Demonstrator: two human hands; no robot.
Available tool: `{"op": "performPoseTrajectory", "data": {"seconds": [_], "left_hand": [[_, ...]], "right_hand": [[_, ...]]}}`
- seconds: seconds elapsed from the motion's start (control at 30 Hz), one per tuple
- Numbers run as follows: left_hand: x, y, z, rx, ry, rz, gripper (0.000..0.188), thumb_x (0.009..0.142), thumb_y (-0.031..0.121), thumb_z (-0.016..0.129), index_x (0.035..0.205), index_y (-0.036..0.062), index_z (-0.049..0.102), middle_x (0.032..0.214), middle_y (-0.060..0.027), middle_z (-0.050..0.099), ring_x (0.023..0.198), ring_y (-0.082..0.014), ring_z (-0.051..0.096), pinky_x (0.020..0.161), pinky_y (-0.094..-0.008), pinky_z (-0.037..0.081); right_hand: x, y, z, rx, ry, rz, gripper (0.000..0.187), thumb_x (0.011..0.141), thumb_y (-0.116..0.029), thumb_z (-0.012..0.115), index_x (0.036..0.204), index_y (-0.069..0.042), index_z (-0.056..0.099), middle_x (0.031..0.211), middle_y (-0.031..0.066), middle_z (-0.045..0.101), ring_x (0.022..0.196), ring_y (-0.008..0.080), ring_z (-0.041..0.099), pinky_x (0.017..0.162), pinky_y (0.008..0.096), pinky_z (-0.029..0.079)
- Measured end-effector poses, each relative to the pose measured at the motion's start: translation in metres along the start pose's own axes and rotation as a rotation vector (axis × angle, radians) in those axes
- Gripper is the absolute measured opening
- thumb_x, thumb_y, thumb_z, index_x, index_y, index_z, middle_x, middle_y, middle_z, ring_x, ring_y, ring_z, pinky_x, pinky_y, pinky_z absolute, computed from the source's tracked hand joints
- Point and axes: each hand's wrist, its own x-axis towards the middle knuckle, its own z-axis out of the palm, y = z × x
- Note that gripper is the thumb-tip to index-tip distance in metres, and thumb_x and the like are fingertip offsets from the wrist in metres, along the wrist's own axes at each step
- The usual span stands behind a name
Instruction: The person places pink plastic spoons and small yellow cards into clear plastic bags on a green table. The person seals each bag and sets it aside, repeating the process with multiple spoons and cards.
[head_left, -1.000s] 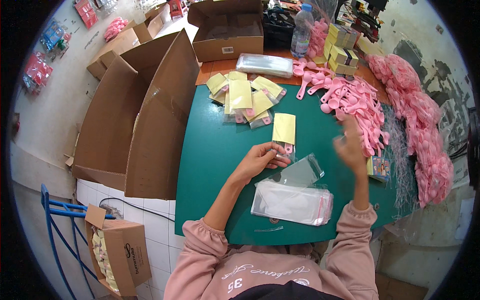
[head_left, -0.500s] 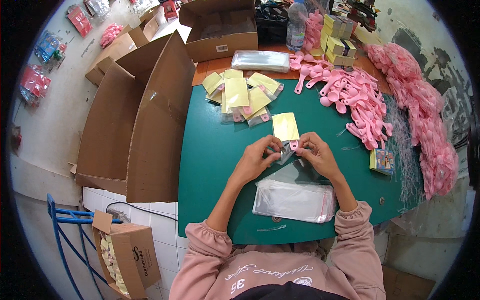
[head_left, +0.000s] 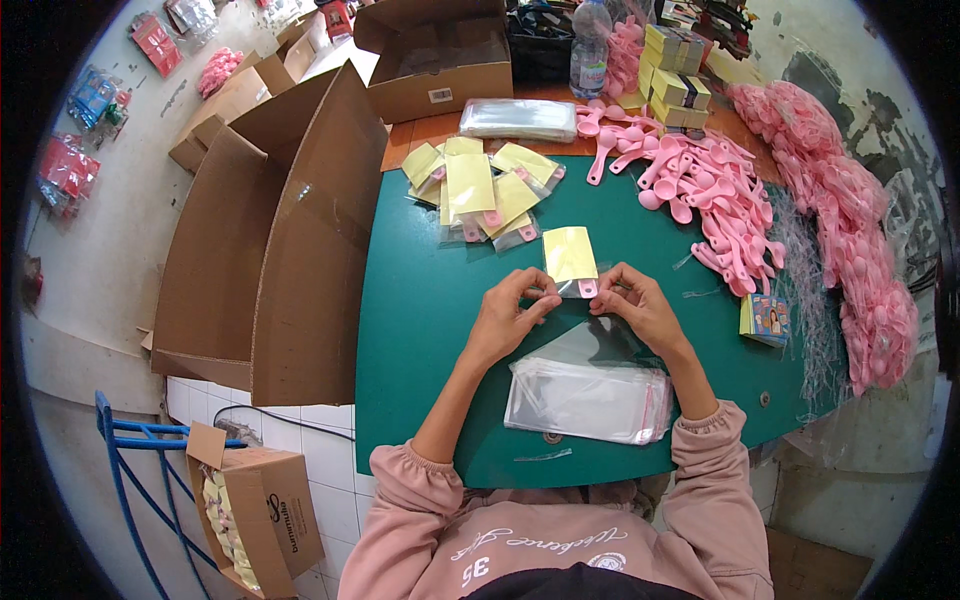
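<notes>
Single head-worn fisheye, looking steeply down, close overhead

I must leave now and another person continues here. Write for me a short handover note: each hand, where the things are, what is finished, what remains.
Left hand and right hand: both pinch the lower end of one clear packet with a yellow card, flat on the green table; a pink tip shows at its lower edge.
Empty clear bags: stacked just in front of the hands.
Done: a heap of filled yellow-card packets at the table's far side.
Left: many loose pink spoons on the right, and another wrapped bundle of bags at the back.
Open cardboard boxes stand to the left.
</notes>
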Motion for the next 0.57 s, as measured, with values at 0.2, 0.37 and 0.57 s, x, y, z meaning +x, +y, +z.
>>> {"op": "performPoseTrajectory", "data": {"seconds": [0.2,0.37,0.57], "left_hand": [[-0.001,-0.004,0.003,0.037,-0.005,-0.031,0.016,0.079,0.015,0.063,0.082,0.0000,0.057,0.076,-0.0057,0.060,0.068,-0.0112,0.059,0.056,-0.0234,0.050],[-0.001,-0.003,0.006,0.092,0.050,-0.093,0.019,0.079,0.016,0.064,0.079,-0.0016,0.058,0.069,-0.0040,0.060,0.061,-0.0086,0.057,0.056,-0.0212,0.049],[0.000,-0.011,0.011,-0.031,0.095,-0.160,0.036,0.080,0.014,0.062,0.109,0.0034,0.045,0.088,-0.0088,0.061,0.072,-0.0104,0.061,0.060,-0.0247,0.051]], "right_hand": [[0.003,0.012,0.003,-0.061,0.097,0.026,0.010,0.086,-0.009,0.053,0.087,0.000,0.049,0.077,0.0042,0.056,0.068,0.0094,0.057,0.062,0.0223,0.050],[0.005,0.017,0.008,-0.136,0.229,0.020,0.012,0.084,-0.007,0.056,0.087,0.001,0.048,0.072,0.0052,0.056,0.059,0.0094,0.057,0.051,0.0207,0.049],[0.008,0.026,0.007,-0.117,0.273,-0.035,0.017,0.083,-0.008,0.057,0.094,-0.001,0.046,0.072,0.0067,0.057,0.058,0.0100,0.058,0.050,0.0206,0.049]]}}
